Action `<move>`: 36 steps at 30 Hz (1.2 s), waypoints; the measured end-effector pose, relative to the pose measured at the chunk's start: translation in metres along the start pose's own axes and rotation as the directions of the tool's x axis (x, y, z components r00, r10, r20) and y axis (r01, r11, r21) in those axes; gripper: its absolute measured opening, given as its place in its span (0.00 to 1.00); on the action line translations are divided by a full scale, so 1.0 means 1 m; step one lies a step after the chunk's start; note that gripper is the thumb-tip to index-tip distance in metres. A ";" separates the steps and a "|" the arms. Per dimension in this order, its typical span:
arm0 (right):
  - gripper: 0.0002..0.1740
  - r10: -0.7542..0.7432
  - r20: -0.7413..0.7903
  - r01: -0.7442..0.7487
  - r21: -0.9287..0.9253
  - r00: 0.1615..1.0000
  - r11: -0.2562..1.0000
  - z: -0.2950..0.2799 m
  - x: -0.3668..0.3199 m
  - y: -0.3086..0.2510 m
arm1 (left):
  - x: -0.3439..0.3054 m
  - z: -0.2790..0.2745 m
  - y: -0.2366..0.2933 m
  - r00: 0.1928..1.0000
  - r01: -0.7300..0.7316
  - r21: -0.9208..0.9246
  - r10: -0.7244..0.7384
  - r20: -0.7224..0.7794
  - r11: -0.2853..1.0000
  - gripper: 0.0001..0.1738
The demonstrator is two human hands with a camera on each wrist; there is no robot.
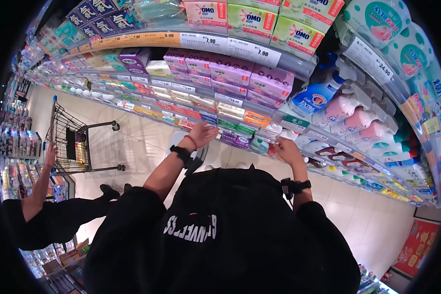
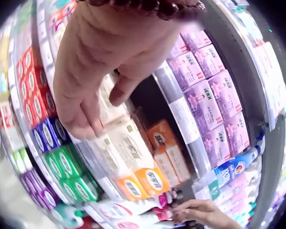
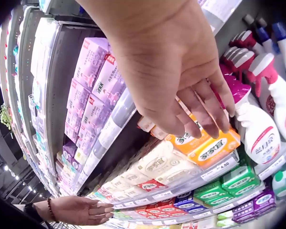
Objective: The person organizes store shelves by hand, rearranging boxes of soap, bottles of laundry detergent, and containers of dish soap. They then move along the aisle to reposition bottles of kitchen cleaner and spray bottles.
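My left hand (image 1: 201, 136) is held out with fingers extended beside a low shelf. In the left wrist view it hangs over white soap packs (image 2: 128, 145); contact cannot be told. My right hand (image 1: 288, 149) is farther right. In the right wrist view its loosely bent fingers (image 3: 195, 112) lie across the view of orange soap packs (image 3: 213, 151), next to a white spray bottle (image 3: 260, 131) with a magenta top. Whether the fingertips touch the packs is unclear. Neither hand visibly holds anything.
Purple boxes (image 1: 271, 84) stand on the shelf above, with blue (image 1: 314, 98) and pink bottles to the right. Green packs (image 3: 240, 181) lie on a lower tier. At left, another person's arm (image 1: 38, 188) reaches to a shopping cart (image 1: 71, 139) on the pale floor.
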State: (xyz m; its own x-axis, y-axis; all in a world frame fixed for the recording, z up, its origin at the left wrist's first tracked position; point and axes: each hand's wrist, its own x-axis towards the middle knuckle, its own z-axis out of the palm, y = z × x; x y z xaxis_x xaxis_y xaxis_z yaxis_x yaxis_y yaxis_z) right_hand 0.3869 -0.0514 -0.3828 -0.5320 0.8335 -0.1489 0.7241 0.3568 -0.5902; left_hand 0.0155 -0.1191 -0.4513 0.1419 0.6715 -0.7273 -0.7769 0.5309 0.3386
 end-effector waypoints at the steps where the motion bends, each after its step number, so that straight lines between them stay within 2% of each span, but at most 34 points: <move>1: 0.11 0.051 -0.001 -0.051 -0.001 0.999 0.999 -0.005 -0.008 0.005 | 0.013 0.009 -0.004 1.000 0.019 -0.091 -0.019 0.006 0.996 0.42; 3: 0.12 0.153 -0.004 -0.153 -0.002 0.988 0.988 -0.016 -0.028 0.019 | 0.041 0.024 -0.012 1.000 -0.007 -0.103 0.009 0.012 0.995 0.50; 5: 0.13 0.132 -0.037 -0.134 -0.045 0.991 0.990 -0.013 -0.049 0.060 | 0.058 0.039 -0.017 0.999 -0.015 -0.137 0.021 0.041 0.990 0.58; 6: 0.14 0.123 -0.054 -0.126 -0.065 0.991 0.990 -0.011 -0.061 0.077 | 0.064 0.047 -0.019 1.000 -0.015 -0.172 0.015 0.003 0.985 0.58; 8: 0.15 0.260 -0.021 -0.261 -0.049 0.965 0.964 -0.020 -0.086 0.088 | 0.079 0.061 -0.018 0.998 -0.015 -0.237 -0.001 -0.069 0.971 0.57; 9: 0.16 0.328 -0.005 -0.328 -0.044 0.944 0.944 -0.025 -0.095 0.093 | 0.091 0.062 -0.016 0.999 0.000 -0.302 -0.014 -0.045 0.953 0.47; 12: 0.16 0.479 0.015 -0.477 -0.074 0.878 0.876 -0.029 -0.120 0.104 | 0.116 0.062 -0.018 0.986 -0.140 -0.294 0.161 0.049 0.945 0.31; 13: 0.16 0.532 0.026 -0.528 -0.086 0.846 0.845 -0.029 -0.126 0.106 | 0.125 0.060 -0.017 0.993 -0.113 -0.341 0.120 -0.001 0.933 0.19; 16: 0.16 0.581 0.050 -0.580 -0.043 0.812 0.814 -0.026 -0.138 0.113 | 0.146 0.057 -0.019 0.966 -0.194 -0.179 0.157 -0.204 0.964 0.18; 20: 0.16 0.581 0.023 -0.581 -0.009 0.814 0.814 -0.017 -0.137 0.109 | 0.157 0.046 -0.018 0.977 -0.144 -0.046 0.134 -0.167 0.989 0.15; 21: 0.16 0.575 0.031 -0.575 -0.005 0.818 0.818 -0.014 -0.136 0.106 | 0.142 0.054 -0.017 0.985 -0.142 -0.034 0.138 -0.107 0.989 0.15; 22: 0.16 0.566 0.036 -0.567 -0.001 0.823 0.824 -0.011 -0.132 0.104 | 0.147 0.048 -0.018 0.948 -0.226 0.165 0.256 -0.187 0.960 0.18; 23: 0.16 0.557 0.040 -0.558 0.004 0.830 0.830 -0.009 -0.127 0.102 | 0.151 0.042 -0.017 0.892 -0.283 0.363 0.382 -0.239 0.888 0.21; 25: 0.16 0.536 0.041 -0.537 0.032 0.843 0.843 -0.009 -0.119 0.094 | 0.163 0.023 -0.016 0.734 -0.299 0.714 0.631 -0.251 0.633 0.26; 27: 0.16 0.520 0.033 -0.521 0.047 0.854 0.852 -0.008 -0.114 0.089 | 0.135 0.031 -0.012 0.629 -0.193 0.904 0.756 -0.184 0.381 0.30; 28: 0.16 0.513 0.024 -0.514 0.049 0.858 0.857 -0.007 -0.112 0.088 | 0.105 0.047 -0.010 0.599 -0.159 0.963 0.796 -0.083 0.220 0.32; 30: 0.16 0.498 0.023 -0.499 0.042 0.867 0.866 -0.001 -0.106 0.088 | 0.066 0.065 -0.004 0.558 -0.149 0.982 0.810 0.180 -0.116 0.36; 31: 0.16 0.490 0.032 -0.491 0.033 0.871 0.870 0.002 -0.103 0.088 | 0.061 0.062 -0.004 0.468 -0.227 0.902 0.771 0.433 -0.368 0.33; 34: 0.16 0.480 0.063 -0.482 0.034 0.875 0.875 0.010 -0.095 0.086 | 0.046 0.070 0.003 0.578 -0.168 0.674 0.482 0.659 -0.720 0.31; 35: 0.16 0.479 0.072 -0.482 0.041 0.875 0.875 0.012 -0.093 0.085 | 0.050 0.067 0.004 0.492 -0.149 0.560 0.430 0.757 -0.815 0.28; 36: 0.16 0.473 0.069 -0.477 0.056 0.878 0.877 0.016 -0.092 0.083 | 0.052 0.067 0.004 0.474 -0.131 0.548 0.433 0.767 -0.826 0.24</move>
State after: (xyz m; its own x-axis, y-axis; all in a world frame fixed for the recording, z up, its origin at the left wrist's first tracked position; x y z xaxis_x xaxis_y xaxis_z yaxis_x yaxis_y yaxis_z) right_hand 0.4893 -0.1051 -0.4303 -0.1552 0.8717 -0.4648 0.8643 -0.1081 -0.4913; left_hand 0.0605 -0.0475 -0.4478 0.2014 0.9444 0.2600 0.9592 -0.2439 0.1428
